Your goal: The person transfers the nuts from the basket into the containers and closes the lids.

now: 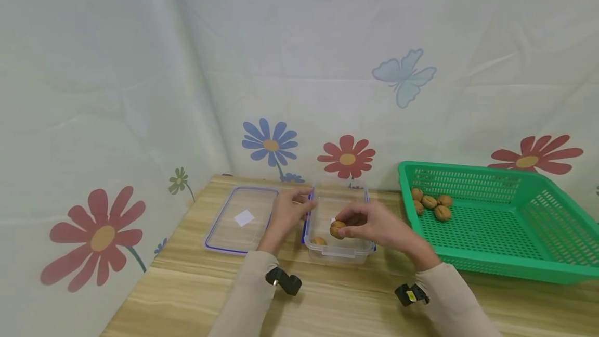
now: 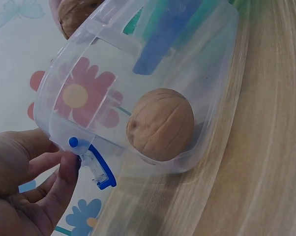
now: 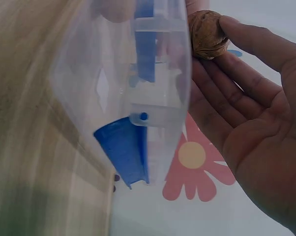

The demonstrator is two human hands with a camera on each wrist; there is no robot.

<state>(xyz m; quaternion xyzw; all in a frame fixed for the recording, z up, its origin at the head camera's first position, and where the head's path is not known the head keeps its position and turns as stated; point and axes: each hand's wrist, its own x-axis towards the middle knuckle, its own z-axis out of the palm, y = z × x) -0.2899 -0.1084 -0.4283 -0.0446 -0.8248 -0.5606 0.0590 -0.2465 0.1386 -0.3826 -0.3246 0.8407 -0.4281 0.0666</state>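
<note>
A clear plastic food container (image 1: 340,251) with blue side latches stands uncovered on the table. At its left rim my left hand (image 1: 287,216) pinches the edge by a blue latch (image 2: 104,169), seen close up in the left wrist view. My right hand (image 1: 381,227) holds a walnut (image 1: 337,229) between thumb and fingertips over the container; the right wrist view shows that walnut (image 3: 208,35) at rim height. Inside, another walnut (image 2: 161,125) lies on the container's floor near the front left corner.
A clear lid (image 1: 229,247) with a blue seal lies left of the container. On the right stands a green plastic basket (image 1: 496,261) with several walnuts (image 1: 429,202) at its left end. Behind the wooden table (image 1: 187,295) hangs a flowered curtain (image 1: 299,66).
</note>
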